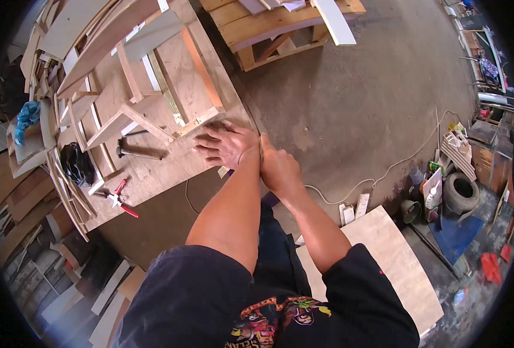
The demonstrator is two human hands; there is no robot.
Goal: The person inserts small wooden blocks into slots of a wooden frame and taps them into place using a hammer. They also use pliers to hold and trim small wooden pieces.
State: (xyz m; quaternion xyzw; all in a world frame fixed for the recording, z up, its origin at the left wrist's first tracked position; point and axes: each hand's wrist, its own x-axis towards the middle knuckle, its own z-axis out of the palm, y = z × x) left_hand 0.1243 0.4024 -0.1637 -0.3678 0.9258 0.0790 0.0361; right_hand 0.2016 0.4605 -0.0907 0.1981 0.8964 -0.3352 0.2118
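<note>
My left hand (233, 146) lies with its fingers spread at the right edge of a plywood tabletop (178, 161), close to the end rail of a wooden frame (197, 122). Just right of its wrist, my right hand (281, 171) is closed in a fist beyond the table edge. A thin dark line runs up from that fist along the edge; what the fist grips is mostly hidden. On the tabletop, left of my left hand, are a hammer (142, 153) and red-handled pliers (119, 200). Neither is touched.
A black plastic bag (76, 163) lies among wood strips at the left. Ahead stands a wooden bench (268, 26) with a white strip (335, 26) sticking out. A pale cable (379, 181) crosses the floor toward a tire (461, 193). A plywood sheet (384, 255) is at my right.
</note>
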